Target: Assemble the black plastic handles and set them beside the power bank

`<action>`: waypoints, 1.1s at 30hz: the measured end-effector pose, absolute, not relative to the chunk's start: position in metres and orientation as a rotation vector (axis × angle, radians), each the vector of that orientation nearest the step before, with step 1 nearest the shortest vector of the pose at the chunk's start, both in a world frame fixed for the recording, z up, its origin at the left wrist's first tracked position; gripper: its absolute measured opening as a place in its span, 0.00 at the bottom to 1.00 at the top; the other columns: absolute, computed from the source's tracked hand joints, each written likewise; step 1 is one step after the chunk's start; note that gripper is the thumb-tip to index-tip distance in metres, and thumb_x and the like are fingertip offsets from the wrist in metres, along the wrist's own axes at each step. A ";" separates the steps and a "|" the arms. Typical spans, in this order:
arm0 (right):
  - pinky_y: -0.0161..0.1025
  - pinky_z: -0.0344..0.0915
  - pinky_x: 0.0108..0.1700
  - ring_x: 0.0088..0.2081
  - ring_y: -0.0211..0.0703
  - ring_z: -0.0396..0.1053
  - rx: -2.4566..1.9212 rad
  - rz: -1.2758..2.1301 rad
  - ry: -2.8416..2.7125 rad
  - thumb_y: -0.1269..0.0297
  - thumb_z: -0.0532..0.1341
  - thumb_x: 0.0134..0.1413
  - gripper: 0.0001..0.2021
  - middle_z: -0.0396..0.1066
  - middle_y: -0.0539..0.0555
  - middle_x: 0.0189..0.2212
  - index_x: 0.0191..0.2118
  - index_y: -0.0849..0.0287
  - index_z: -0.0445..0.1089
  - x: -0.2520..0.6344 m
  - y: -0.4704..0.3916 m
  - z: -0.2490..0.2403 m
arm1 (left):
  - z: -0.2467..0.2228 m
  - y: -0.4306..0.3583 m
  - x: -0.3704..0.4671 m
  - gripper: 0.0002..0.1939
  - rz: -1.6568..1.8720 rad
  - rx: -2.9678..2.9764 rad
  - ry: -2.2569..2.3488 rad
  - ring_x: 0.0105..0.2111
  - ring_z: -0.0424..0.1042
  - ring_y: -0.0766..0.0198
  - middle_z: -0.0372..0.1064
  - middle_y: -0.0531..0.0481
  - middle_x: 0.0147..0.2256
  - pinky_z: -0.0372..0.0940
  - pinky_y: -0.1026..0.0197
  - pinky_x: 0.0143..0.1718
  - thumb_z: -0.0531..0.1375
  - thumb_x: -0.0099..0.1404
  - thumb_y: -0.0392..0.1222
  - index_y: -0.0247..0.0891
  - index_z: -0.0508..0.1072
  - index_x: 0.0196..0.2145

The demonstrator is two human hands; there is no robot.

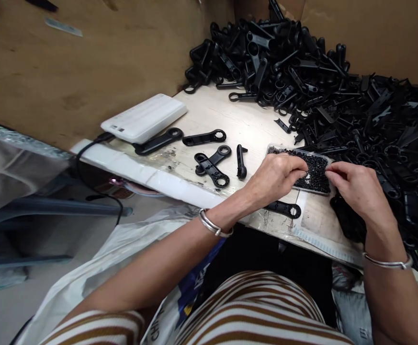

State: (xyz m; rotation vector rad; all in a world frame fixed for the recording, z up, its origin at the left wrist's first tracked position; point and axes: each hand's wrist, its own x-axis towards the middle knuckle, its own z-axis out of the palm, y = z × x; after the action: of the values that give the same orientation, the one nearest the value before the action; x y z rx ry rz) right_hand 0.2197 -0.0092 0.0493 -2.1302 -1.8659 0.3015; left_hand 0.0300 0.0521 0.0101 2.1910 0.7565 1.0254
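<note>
Two hands: both at the small-parts tray, neither lying flat.
Left hand point(273, 175): fingertips pinched closed over the tray; couldn't tell if a piece was between them.
Right hand point(361, 189): thumb and forefinger drawn close at the tray's right end; couldn't tell if they gripped the rim, a piece or nothing.
Tray point(312, 192): clear, shallow, lay on the table point(237, 112) between the hands, beside the big heap point(262, 72) of black parts.
Tiny black pieces point(316, 165): filled most of the tray; looked light, hard, easy to scatter, best taken singly by fingertip.
Tray handling: walls looked thin and stiff, maybe brittle; best held by both short ends, kept level.
Ring-ended part point(284, 209): lay in front of the tray, partly behind the left forearm; looked light, rigid, slightly slick, best taken mid-shank.
Crossed pair point(212, 167): two more such parts, one over the other.
White box point(144, 117): sat further left, black cable point(81, 165) at its end.
</note>
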 end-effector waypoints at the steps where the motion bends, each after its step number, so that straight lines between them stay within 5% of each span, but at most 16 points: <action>1: 0.39 0.60 0.33 0.35 0.47 0.72 -2.242 0.131 -1.972 0.64 0.58 0.59 0.10 0.77 0.55 0.34 0.39 0.55 0.77 0.221 -0.011 0.049 | 0.010 0.051 0.029 0.08 1.024 2.131 0.768 0.33 0.75 0.64 0.78 0.50 0.33 0.67 0.64 0.37 0.60 0.62 0.30 0.36 0.79 0.33; 6: 0.39 0.55 0.30 0.37 0.49 0.73 -2.504 -0.089 -2.256 0.60 0.58 0.60 0.10 0.75 0.56 0.42 0.41 0.52 0.76 0.217 -0.011 0.038 | 0.003 0.041 0.025 0.05 1.030 1.737 0.795 0.31 0.74 0.65 0.78 0.50 0.30 0.67 0.64 0.35 0.62 0.58 0.32 0.35 0.79 0.30; 14: 0.38 0.55 0.29 0.36 0.51 0.74 -2.563 -0.123 -2.359 0.63 0.54 0.61 0.11 0.75 0.58 0.36 0.36 0.56 0.74 0.213 -0.001 0.032 | -0.001 0.026 0.023 0.05 0.999 1.077 0.765 0.27 0.72 0.68 0.76 0.50 0.27 0.67 0.65 0.32 0.69 0.48 0.36 0.34 0.79 0.26; 28: 0.42 0.61 0.32 0.37 0.56 0.75 -2.632 -0.027 -2.404 0.70 0.53 0.56 0.13 0.76 0.64 0.37 0.36 0.58 0.76 0.205 0.012 0.038 | -0.003 0.017 0.026 0.05 1.021 1.020 0.751 0.30 0.72 0.68 0.77 0.50 0.28 0.68 0.65 0.36 0.67 0.49 0.31 0.35 0.80 0.27; 33: 0.42 0.61 0.33 0.36 0.52 0.73 -2.447 0.018 -2.203 0.67 0.55 0.55 0.11 0.75 0.56 0.36 0.33 0.54 0.75 0.215 0.004 0.039 | -0.006 0.016 0.024 0.03 1.022 1.037 0.738 0.29 0.71 0.67 0.76 0.50 0.28 0.67 0.64 0.34 0.67 0.50 0.33 0.35 0.80 0.26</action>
State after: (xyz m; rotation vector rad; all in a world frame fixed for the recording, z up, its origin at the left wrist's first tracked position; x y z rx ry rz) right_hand 0.2149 0.0042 0.0388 -2.4473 -2.2028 0.0182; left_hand 0.0240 0.0158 -0.0059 1.0374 0.7376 1.0219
